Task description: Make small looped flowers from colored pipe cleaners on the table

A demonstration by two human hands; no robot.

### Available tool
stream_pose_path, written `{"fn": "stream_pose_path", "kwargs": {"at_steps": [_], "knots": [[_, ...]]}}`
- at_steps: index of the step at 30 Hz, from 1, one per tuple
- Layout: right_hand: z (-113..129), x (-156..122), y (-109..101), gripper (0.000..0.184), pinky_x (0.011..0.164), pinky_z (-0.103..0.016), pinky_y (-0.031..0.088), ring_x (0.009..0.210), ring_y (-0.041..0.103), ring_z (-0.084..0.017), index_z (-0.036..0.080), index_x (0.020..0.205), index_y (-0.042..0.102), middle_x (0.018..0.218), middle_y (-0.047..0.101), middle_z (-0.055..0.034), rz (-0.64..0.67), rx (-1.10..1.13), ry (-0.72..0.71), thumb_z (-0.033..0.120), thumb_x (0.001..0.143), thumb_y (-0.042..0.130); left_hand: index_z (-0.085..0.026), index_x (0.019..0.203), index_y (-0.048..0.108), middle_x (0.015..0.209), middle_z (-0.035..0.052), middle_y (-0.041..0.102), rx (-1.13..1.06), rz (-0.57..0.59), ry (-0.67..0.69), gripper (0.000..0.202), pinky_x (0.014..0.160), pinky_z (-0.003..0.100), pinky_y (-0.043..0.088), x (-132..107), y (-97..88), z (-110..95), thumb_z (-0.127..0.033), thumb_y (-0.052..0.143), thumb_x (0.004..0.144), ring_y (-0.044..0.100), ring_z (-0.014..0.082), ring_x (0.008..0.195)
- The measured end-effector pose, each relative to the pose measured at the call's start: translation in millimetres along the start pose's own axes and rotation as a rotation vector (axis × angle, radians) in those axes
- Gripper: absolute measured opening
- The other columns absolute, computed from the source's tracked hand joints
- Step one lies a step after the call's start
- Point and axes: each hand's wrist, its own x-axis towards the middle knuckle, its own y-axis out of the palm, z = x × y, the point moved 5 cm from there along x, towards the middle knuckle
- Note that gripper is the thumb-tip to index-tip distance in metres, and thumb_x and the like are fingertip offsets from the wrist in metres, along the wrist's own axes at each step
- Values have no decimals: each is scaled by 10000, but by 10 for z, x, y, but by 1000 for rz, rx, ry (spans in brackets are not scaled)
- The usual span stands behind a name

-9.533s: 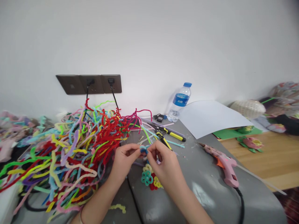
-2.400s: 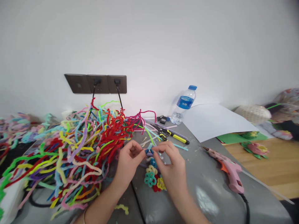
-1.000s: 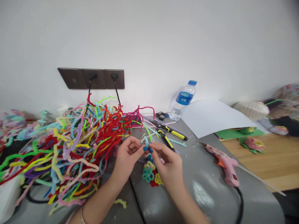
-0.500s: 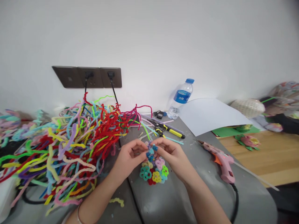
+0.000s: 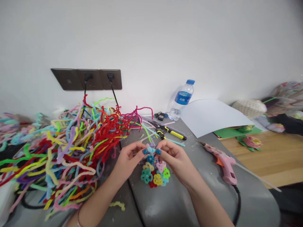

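A: Where's the pile of pipe cleaners?
B: Left of frame, on the table. The looped flowers lie centre; the glue gun right of them; the bottle behind, upper centre.

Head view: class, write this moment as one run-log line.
left hand: pinches small light-blue fuzzy pipe-cleaner loop | right hand: pinches same loop | below: pile of coloured pipe-cleaner flowers on grey table
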Motion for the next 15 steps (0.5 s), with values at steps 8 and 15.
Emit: {"fn": "stream_pose_path", "kwargs": {"at_steps": [8,15], "knots": [[30,-17,26,325,516,-227,446,548,590,-124,195,841,657,645,652,15,17,-71,7,500,789,758,-165,687,675,621,-8,587,37,41,-23,253,549,210,410,5,7,31,-390,788,705,491,120,576],[-43,-9,62,375,510,-220,410,532,548,-113,174,838,658,624,645,11,43,-97,62,540,801,735,-155,713,667,654,-1,587,66,70,-7,206,583,211,410,-9,12,63,-344,737,754,503,127,619]]}}
